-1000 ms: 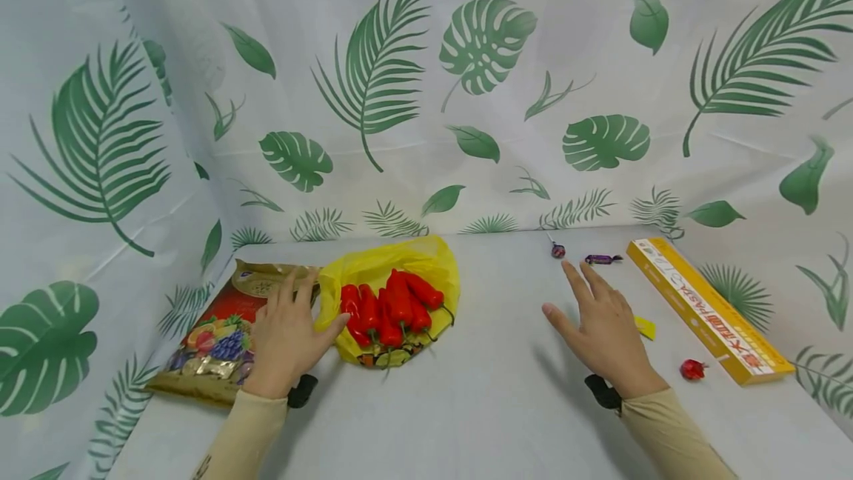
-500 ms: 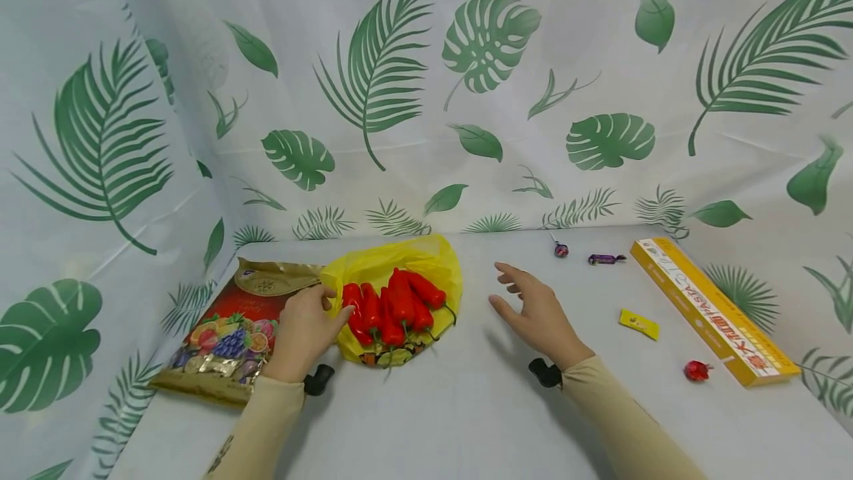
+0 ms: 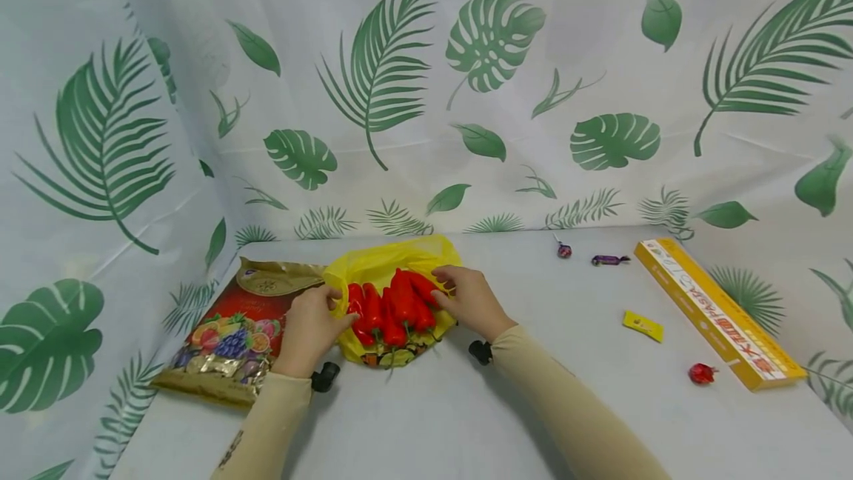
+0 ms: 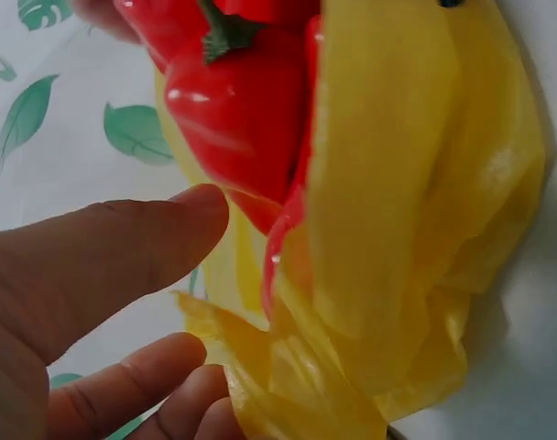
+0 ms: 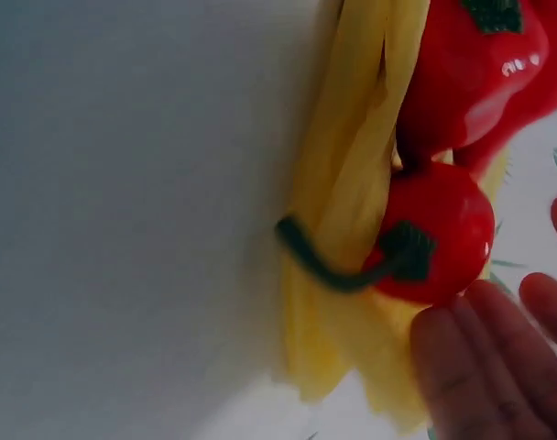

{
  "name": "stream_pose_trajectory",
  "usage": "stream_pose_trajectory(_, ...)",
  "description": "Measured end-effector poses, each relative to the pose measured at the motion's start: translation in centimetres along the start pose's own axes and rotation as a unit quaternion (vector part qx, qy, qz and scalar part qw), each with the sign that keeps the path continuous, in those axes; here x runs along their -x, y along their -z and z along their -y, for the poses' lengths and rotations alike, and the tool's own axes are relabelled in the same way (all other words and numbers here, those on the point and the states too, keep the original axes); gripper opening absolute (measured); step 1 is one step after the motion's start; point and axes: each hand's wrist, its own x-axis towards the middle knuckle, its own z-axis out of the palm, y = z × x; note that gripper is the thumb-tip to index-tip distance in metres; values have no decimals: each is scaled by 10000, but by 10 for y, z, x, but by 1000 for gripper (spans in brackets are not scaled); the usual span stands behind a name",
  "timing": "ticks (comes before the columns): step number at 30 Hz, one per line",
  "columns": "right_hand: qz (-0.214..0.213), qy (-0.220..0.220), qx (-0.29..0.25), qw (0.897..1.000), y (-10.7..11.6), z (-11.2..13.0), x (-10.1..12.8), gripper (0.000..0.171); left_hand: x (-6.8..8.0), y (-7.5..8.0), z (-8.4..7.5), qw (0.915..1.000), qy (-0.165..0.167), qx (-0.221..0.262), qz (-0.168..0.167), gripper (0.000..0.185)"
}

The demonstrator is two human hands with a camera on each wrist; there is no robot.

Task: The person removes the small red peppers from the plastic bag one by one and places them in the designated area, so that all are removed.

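Several red peppers point(image 3: 402, 302) with green stems lie on a crumpled yellow plastic bag point(image 3: 426, 249) in the head view. At the bag's left edge is my left hand point(image 3: 309, 330); its thumb and fingers stand apart. The left wrist view shows those fingers against a loose fold of the bag point(image 4: 398, 211), the thumb close to a pepper point(image 4: 237, 115). My right hand point(image 3: 476, 302) has come to the bag's right side. In the right wrist view its fingertips touch or nearly touch the end pepper point(image 5: 443, 234), without curling round it.
A red and gold fruit-print packet point(image 3: 226, 335) lies left of the bag, partly behind my left hand. On the right are a lollipop point(image 3: 564, 250), a purple-wrapped candy point(image 3: 609, 261), a yellow packet point(image 3: 643, 325), a red-wrapped candy point(image 3: 702, 373) and a long pasta box point(image 3: 720, 313).
My right hand has swept left from near the candies to the peppers. My left hand has shifted slightly right, from over the fruit-print packet to the bag's edge.
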Motion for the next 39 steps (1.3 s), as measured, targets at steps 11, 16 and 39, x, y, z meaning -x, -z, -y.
stream_pose_trajectory(11, 385, -630, 627, 9953, -25, 0, -24, 50, -4, -3, 7, 9992, -106, 27, -373, 19)
stream_pose_trajectory(16, 363, -745, 581, 9949, -23, 0, -26, 46, -5, -2, 9, 9988, -119, 152, -459, 18)
stream_pose_trajectory(39, -211, -1034, 203, 9942, 52, -22, 47, 43, 1, 6, 2, 9964, -492, 416, -560, 15)
